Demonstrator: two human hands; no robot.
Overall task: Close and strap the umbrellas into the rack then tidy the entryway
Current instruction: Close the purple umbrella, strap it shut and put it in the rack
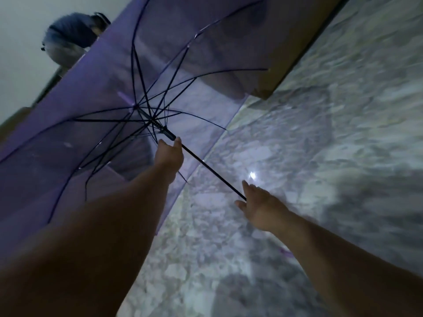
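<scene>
At ten o'clock, the open umbrella (109,92) runs off-frame; left hand (169,154) grips its shaft, right hand (258,202) seemingly clasps the hidden handle.

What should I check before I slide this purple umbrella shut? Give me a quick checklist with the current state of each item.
1. Left hand on the shaft just below the runner: ok, fingers are at it.
2. Right hand gripping the lower end of the shaft: cannot tell, fingers look spread at the shaft, handle hidden.
3. Canopy state: not ok, fully open, ribs spread.
4. Room for the canopy to fold: cannot tell, its edge lies close to the brown panel.
5. Floor under the umbrella free of things: ok where visible.
6. Rack and strap in reach: cannot tell, neither is in view.
</scene>
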